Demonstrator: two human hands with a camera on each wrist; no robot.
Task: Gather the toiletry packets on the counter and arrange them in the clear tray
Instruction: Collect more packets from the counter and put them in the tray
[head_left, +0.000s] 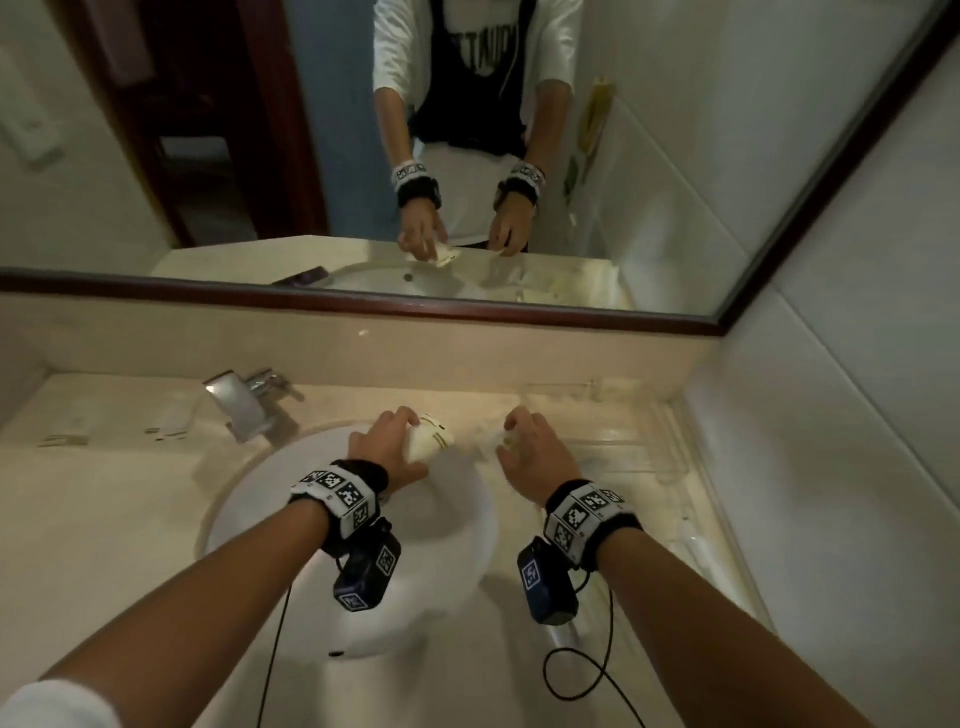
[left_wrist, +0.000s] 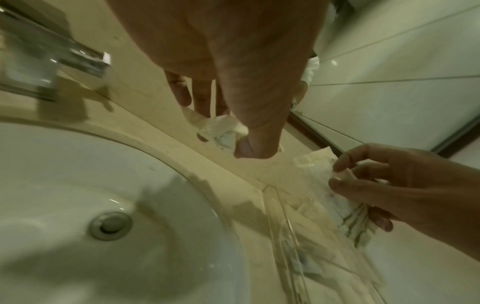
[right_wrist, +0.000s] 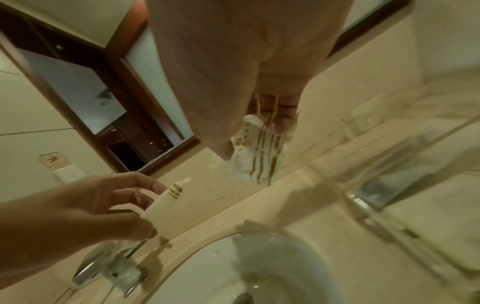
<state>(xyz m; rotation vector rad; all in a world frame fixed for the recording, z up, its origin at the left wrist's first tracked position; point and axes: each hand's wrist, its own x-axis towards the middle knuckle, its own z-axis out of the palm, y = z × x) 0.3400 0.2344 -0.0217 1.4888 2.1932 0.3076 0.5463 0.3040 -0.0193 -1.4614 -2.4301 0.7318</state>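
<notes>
My left hand (head_left: 410, 434) pinches a white packet with gold stripes (head_left: 432, 441) over the counter just behind the basin; in the left wrist view the thumb and fingers of that hand (left_wrist: 223, 129) close on the packet (left_wrist: 221, 138). Beside it, my right hand (head_left: 511, 434) grips a clear gold-striped packet (right_wrist: 262, 164) between thumb and fingers (right_wrist: 281, 125), just left of the clear tray (head_left: 639, 457). The tray wall (left_wrist: 283, 222) shows close up, with several packets (left_wrist: 324, 257) lying inside.
A chrome faucet (head_left: 244, 405) stands behind the white basin (head_left: 457, 530). Left of it, flat pale packets (head_left: 174, 415) seem to lie on the beige counter. A framed mirror (head_left: 363, 304) runs along the back, and a tiled wall (head_left: 831, 441) closes the right side.
</notes>
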